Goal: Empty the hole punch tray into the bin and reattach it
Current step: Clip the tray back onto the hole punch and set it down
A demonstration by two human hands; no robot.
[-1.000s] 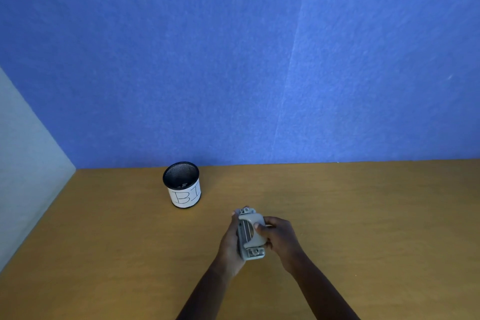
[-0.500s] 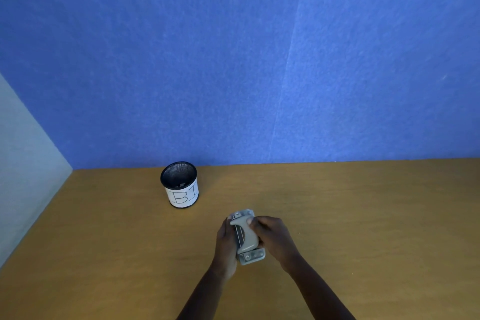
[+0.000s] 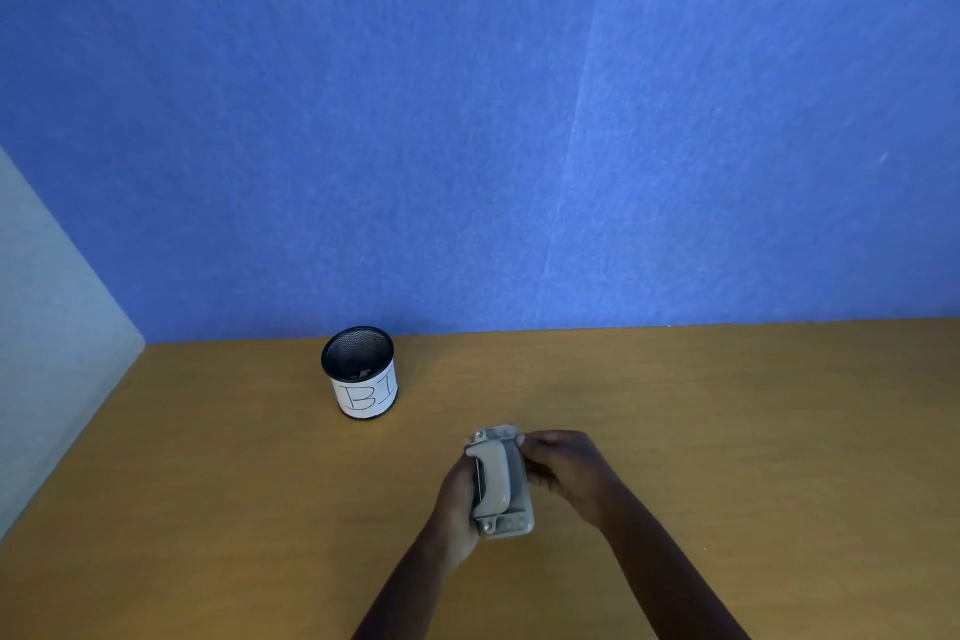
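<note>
Hole punch (image 3: 500, 481) now more handle-up between left hand (image 3: 456, 496) and right hand (image 3: 569, 470).

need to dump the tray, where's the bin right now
In the head view the bin stands upright on the desk, by the blue wall, ahead and left of the hole punch.

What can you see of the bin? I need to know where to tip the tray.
The bin is a small round cup of black mesh with a dark rim, standing upright and open on the wooden desk, near the blue back wall. A white paper label wrapped around its lower part shows the hand-drawn letters "BI". Something small and dark lies inside. Nothing touches it; both hands are nearer the camera.
</note>
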